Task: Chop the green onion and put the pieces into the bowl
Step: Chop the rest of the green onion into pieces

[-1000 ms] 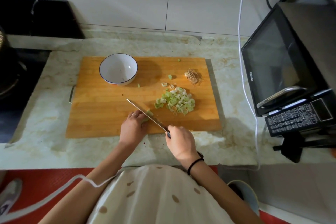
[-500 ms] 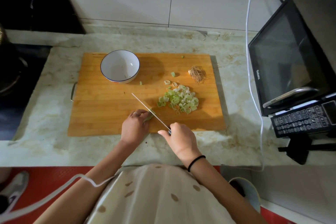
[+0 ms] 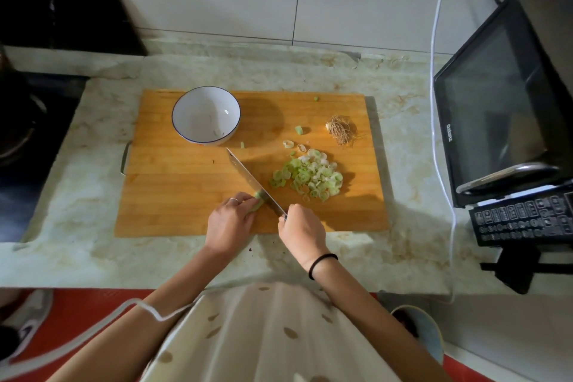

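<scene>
A: Nearest first. Right grip (image 3: 302, 231)?
B: Clenched round the handle of the long steel kitchen knife (image 3: 251, 180), at the near edge of the orange bamboo cutting board (image 3: 173, 195). The blade runs from that grip away and leftward.
A: Left grip (image 3: 231, 220)?
B: Just beside the right one, on its left. Its fingers are curled, pinning the short pale-green onion stub (image 3: 258, 202) to the board. Ring on one finger.
A: Stub axis?
B: It pokes out of the left grip away and to the right, so it crosses the blade roughly square. The blade sits at its free end. Can't tell if it's through.
A: Key relation?
B: Only a short length shows between fingertips and edge. My judgement: further cuts need the left grip to back off leftward, or the fingers meet steel.
A: Beyond the blade?
B: Heap of chopped green-and-white onion rings (image 3: 310, 175), away and to the right of the right grip, apart from the knife. A few strays lie farther out.
A: Bowl?
B: White ceramic bowl with a blue rim (image 3: 198, 112), on the board, far and left of both grips, just past the knife tip. Maybe a scrap inside, too small to tell. The left grip is nearer the bowl and the right grip is nearer the heap.
A: Rest?
B: Tan cut-off root tuft (image 3: 341, 130), far right on the board. Marbled stone bench (image 3: 93, 195) underneath.
</scene>
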### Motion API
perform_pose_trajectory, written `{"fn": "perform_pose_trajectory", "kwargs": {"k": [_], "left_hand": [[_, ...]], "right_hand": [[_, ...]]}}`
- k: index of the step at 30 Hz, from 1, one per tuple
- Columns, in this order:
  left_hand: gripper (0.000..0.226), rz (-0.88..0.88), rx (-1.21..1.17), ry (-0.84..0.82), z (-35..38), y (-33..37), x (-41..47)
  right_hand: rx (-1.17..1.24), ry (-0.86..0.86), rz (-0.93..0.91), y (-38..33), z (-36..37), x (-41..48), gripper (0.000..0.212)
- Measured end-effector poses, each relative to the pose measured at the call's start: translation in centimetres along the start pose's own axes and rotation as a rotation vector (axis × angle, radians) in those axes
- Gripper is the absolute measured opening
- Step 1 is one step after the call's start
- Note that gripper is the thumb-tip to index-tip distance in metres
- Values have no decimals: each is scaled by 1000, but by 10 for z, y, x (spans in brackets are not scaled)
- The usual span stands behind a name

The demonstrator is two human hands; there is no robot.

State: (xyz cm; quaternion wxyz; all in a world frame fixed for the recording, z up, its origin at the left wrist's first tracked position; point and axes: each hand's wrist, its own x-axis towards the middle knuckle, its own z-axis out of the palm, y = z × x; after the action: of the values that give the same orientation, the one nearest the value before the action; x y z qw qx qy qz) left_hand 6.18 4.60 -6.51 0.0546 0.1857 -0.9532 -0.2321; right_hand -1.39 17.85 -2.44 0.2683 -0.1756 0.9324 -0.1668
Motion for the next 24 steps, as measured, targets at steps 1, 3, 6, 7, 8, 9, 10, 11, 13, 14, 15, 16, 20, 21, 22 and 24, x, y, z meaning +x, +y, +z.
{"fn": "perform_pose_trajectory", "kwargs": {"k": [1, 3, 6, 7, 8, 9, 10, 11, 13, 14, 15, 16, 20, 21, 22, 24], "left_hand": [[36, 2, -3, 0, 0, 0, 0], [36, 2, -15, 8, -1, -1, 0], [35, 14, -18, 13, -1, -1, 0], [35, 13, -24, 19, -1, -2, -1], [35, 10, -31, 23, -1, -2, -1], [35, 5, -41, 32, 0, -2, -2], [34, 9, -43, 34, 0, -2, -2], [32, 11, -44, 35, -1, -2, -2], [24, 37, -32, 49, -4, -1, -3], [22, 57, -22, 51, -5, -1, -3], [21, 68, -14, 50, -6, -1, -2], [22, 68, -10, 41, -6, 0, -1], [27, 62, -16, 47, -7, 5, 11], [26, 70, -20, 52, -7, 8, 13], [26, 69, -26, 58, -8, 10, 14], [25, 44, -36, 55, -6, 12, 16]], "right_hand": [[-4, -1, 4, 0, 1, 1, 20], [-14, -9, 9, -2, 2, 4, 20], [-23, -26, 19, -9, -1, 9, 19], [-15, -34, 17, -10, -2, 11, 19], [2, -46, 13, -10, -3, 12, 21], [26, -65, 9, -8, -5, 14, 24], [58, -76, 16, -6, -7, 15, 28], [71, -75, 24, -4, -9, 16, 31], [42, -22, 31, 0, -11, 16, 29], [9, 21, 30, 1, -13, 14, 25], [-13, 59, 31, 3, -16, 13, 23], [-8, 88, 36, 6, -18, 12, 23], [61, 133, 6, 12, -23, 4, 33], [58, 132, -11, 12, -22, 1, 33], [42, 132, -30, 11, -21, -3, 32], [-5, 132, -51, 12, -17, -7, 29]]}}
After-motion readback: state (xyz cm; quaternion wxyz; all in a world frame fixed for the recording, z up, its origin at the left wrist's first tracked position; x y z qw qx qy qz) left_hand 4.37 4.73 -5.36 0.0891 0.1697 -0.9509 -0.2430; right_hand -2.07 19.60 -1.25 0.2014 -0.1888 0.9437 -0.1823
